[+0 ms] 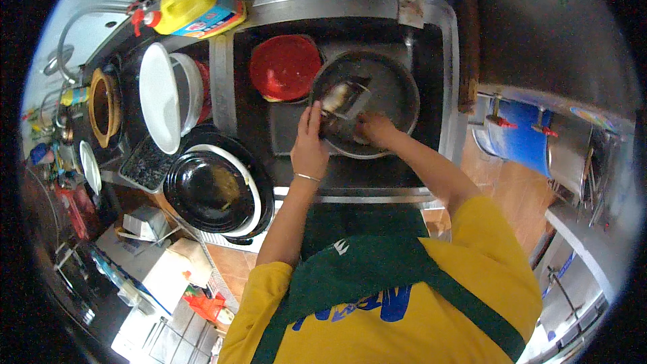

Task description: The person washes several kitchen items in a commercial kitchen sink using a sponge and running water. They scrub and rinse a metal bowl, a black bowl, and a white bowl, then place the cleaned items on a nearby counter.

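Note:
A wide round metal basin stands inside a steel sink. Within the basin is a small shiny rectangular container, tilted and partly blurred. My left hand, with a thin bracelet at the wrist, grips the container's near left side at the basin's rim. My right hand is down in the basin at the container's right side, its fingers curled. Whatever may be under those fingers is hidden. A red round bowl or lid sits in the sink, left of the basin and close against it.
A yellow jug with a red cap lies at the sink's back left. White plates stand on edge to the left. Stacked black dishes sit by the near left corner. A wooden strip borders the right side.

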`<control>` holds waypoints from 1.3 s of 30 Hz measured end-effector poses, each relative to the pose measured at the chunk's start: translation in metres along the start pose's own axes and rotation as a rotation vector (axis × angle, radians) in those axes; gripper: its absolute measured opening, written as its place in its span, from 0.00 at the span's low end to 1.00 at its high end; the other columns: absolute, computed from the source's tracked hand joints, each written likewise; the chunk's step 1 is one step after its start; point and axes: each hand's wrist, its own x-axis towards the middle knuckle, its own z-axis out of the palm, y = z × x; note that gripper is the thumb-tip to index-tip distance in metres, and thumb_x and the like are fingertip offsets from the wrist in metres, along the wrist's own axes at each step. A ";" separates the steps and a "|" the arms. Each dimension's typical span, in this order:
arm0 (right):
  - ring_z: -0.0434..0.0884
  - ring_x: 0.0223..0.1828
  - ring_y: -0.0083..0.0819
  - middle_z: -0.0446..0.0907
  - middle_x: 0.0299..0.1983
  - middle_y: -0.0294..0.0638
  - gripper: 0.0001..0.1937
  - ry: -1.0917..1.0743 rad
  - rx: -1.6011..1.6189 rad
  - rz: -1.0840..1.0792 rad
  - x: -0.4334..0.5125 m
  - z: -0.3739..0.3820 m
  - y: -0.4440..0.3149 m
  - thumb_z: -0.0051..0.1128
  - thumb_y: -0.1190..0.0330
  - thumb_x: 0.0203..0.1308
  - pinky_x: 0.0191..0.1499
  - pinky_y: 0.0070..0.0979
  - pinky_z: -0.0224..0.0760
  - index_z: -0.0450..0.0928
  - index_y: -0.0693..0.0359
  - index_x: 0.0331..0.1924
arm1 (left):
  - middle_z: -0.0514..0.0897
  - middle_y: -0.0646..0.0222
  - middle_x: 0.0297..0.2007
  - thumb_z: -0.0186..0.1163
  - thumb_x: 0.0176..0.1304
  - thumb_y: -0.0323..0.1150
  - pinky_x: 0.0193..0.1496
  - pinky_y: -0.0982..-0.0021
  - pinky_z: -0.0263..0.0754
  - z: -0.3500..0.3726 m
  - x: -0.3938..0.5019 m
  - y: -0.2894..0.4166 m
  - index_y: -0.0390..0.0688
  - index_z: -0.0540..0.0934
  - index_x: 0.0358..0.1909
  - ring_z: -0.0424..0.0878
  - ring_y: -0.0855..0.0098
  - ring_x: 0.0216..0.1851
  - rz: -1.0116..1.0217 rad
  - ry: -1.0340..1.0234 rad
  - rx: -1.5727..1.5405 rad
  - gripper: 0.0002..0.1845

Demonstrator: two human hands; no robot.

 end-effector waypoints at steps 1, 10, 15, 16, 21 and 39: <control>0.70 0.48 0.47 0.68 0.50 0.48 0.19 -0.018 0.112 0.101 -0.002 -0.001 0.007 0.54 0.65 0.49 0.50 0.38 0.65 0.70 0.56 0.48 | 0.64 0.61 0.58 0.50 0.42 0.16 0.45 0.66 0.73 -0.007 0.000 0.002 0.56 0.62 0.59 0.68 0.54 0.54 0.051 0.013 0.092 0.38; 0.71 0.49 0.29 0.69 0.51 0.41 0.29 0.364 1.212 0.277 0.003 -0.031 0.010 0.56 0.71 0.53 0.52 0.26 0.65 0.56 0.60 0.59 | 0.67 0.56 0.54 0.51 0.38 0.13 0.51 0.66 0.69 -0.057 0.006 0.010 0.45 0.69 0.53 0.67 0.54 0.55 0.224 0.288 -0.199 0.34; 0.73 0.47 0.27 0.72 0.49 0.40 0.27 0.487 1.204 -0.038 0.020 -0.057 -0.015 0.56 0.70 0.54 0.51 0.24 0.66 0.59 0.62 0.58 | 0.68 0.55 0.52 0.45 0.41 0.12 0.57 0.67 0.61 -0.107 0.019 -0.009 0.38 0.62 0.56 0.67 0.59 0.55 0.087 0.502 -0.287 0.33; 0.73 0.46 0.27 0.72 0.48 0.40 0.25 0.488 1.168 -0.056 0.022 -0.058 -0.016 0.55 0.71 0.54 0.51 0.24 0.66 0.61 0.62 0.57 | 0.70 0.55 0.51 0.44 0.44 0.14 0.59 0.68 0.59 -0.123 0.019 -0.018 0.35 0.60 0.56 0.68 0.62 0.54 -0.075 0.511 -0.360 0.31; 0.73 0.46 0.26 0.74 0.46 0.40 0.19 0.468 1.113 0.099 0.017 -0.043 -0.008 0.55 0.71 0.55 0.50 0.24 0.67 0.67 0.65 0.51 | 0.74 0.59 0.41 0.47 0.46 0.19 0.41 0.57 0.76 -0.218 0.005 -0.078 0.37 0.65 0.48 0.77 0.65 0.39 -0.593 0.216 -1.392 0.23; 0.73 0.38 0.31 0.75 0.43 0.39 0.21 0.251 0.815 0.369 0.033 -0.017 -0.003 0.47 0.59 0.60 0.43 0.28 0.66 0.67 0.65 0.52 | 0.77 0.70 0.26 0.51 0.45 0.23 0.24 0.73 0.79 -0.253 -0.087 -0.061 0.38 0.73 0.38 0.79 0.76 0.24 -0.612 -0.166 -1.674 0.14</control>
